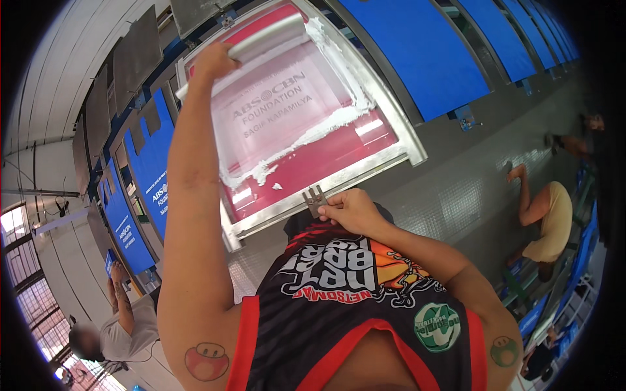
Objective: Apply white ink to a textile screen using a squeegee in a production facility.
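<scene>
A screen-printing frame [385, 156] with pale metal bars and a red mesh lies in front of me, tilted in the view. White ink [339, 118] is smeared thickly along the mesh's right and near sides, around a paler area with lettering. My left hand [217, 60] is closed on the left part of a long metal squeegee [270, 38], which lies across the far part of the mesh. By the frame's near bar, my right hand [352, 212] pinches a small forked metal bracket [314, 201]. Whether the bracket is fixed to something is hidden.
Blue printed sheets [417, 55] lie in rows on the long grey table [456, 156] to the right, with more blue sheets [151, 156] on the left. One person [127, 326] is at lower left, another [548, 221] at right. Dark panels [137, 55] stand at upper left.
</scene>
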`<state>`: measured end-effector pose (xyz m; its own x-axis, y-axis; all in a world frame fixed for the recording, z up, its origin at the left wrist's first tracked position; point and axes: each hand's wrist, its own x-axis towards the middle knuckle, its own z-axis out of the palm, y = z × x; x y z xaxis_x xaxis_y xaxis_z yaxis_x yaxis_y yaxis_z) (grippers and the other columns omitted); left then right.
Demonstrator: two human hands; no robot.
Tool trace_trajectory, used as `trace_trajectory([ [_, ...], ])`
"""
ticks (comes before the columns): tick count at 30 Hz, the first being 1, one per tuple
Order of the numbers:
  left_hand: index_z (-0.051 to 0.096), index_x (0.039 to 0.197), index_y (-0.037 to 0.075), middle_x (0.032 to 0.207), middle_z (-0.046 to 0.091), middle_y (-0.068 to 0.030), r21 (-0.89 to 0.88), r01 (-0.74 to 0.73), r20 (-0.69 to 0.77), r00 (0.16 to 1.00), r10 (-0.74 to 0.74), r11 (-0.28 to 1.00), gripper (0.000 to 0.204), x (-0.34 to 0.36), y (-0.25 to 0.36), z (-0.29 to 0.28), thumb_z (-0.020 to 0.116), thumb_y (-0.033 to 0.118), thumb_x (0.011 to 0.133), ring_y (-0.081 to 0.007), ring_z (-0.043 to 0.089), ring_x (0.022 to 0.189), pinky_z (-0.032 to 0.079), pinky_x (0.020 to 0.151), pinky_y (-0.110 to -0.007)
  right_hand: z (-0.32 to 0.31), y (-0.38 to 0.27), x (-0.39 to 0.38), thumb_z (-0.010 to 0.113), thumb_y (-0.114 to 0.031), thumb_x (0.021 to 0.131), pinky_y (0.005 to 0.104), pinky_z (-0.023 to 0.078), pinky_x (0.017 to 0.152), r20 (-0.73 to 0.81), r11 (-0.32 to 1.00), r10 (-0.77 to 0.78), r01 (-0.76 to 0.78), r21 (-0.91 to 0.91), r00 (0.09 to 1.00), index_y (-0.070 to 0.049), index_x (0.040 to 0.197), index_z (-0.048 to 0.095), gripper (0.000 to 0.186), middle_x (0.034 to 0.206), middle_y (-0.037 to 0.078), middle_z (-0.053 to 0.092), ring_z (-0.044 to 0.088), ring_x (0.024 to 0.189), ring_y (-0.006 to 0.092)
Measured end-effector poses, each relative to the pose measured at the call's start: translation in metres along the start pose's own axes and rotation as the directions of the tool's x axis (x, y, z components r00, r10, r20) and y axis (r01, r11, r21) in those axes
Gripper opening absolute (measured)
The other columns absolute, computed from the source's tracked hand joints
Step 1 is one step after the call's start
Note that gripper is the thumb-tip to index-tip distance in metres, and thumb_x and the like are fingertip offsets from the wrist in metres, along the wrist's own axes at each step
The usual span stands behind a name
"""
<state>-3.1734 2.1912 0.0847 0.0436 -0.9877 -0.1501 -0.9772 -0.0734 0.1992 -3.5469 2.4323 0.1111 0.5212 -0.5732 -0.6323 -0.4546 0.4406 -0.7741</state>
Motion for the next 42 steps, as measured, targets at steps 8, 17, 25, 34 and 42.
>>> trace_trajectory([
  [8,0.064,0.113,0.023,0.099,0.066,-0.0076,0.077,0.082,-0.077,0.994,-0.076,0.994,0.036,-0.143,0.085,0.074,0.060,0.016,0.078,-0.0294,0.063,0.091,0.050,0.079,-0.043,0.011,0.086,0.048,0.068,-0.018,0.082,0.0240,0.049,0.053,-0.092,0.989,-0.039,0.025,-0.148,0.995,0.000,0.085,0.072,0.019,0.070,0.006,0.070,0.060,0.055,0.0067],
  [17,0.066,0.091,0.010,0.088,0.064,-0.0125,-0.176,0.124,-0.004,0.992,-0.127,0.977,0.022,-0.238,0.135,0.061,0.067,0.011,0.069,-0.0348,0.062,0.085,0.050,0.076,-0.045,0.005,0.087,0.055,0.067,-0.027,0.084,0.0269,0.050,0.053,-0.029,0.988,0.006,-0.010,-0.155,1.000,0.000,0.086,0.072,0.028,0.070,0.005,0.070,0.061,0.055,0.0086],
  [25,0.070,0.098,0.006,0.152,0.013,-0.0225,-0.709,0.351,-0.037,0.847,-0.530,0.611,0.042,-0.312,0.009,0.097,0.082,0.006,0.059,-0.0359,0.029,0.136,0.036,0.104,-0.044,-0.149,0.023,0.080,0.043,-0.056,0.092,0.0433,0.044,0.089,-0.639,0.661,-0.507,-0.214,-0.719,0.579,0.001,0.101,0.066,0.062,0.102,0.028,0.064,0.060,0.102,0.0385],
  [34,0.063,0.101,-0.006,0.149,0.025,-0.0218,-0.984,0.153,0.178,0.745,-0.643,-0.096,0.045,-0.312,0.030,0.112,0.069,-0.014,0.057,-0.0300,0.041,0.129,0.048,0.094,-0.035,-0.188,0.031,0.075,0.045,-0.058,0.091,0.0399,0.046,0.085,-0.593,0.990,0.025,-0.102,-0.097,0.805,0.001,0.106,0.066,0.064,0.097,0.024,0.066,0.063,0.098,0.0368],
  [42,0.057,0.109,-0.009,0.133,0.047,-0.0161,-0.992,0.113,0.127,0.860,-0.495,-0.057,0.050,-0.148,0.228,0.101,0.072,-0.013,0.062,-0.0229,0.056,0.107,0.051,0.086,-0.032,-0.407,0.066,0.020,0.052,-0.054,0.089,0.0371,0.048,0.076,-0.716,0.998,-0.069,0.052,-0.046,0.695,0.003,0.103,0.066,0.060,0.089,0.019,0.068,0.066,0.085,0.0277],
])
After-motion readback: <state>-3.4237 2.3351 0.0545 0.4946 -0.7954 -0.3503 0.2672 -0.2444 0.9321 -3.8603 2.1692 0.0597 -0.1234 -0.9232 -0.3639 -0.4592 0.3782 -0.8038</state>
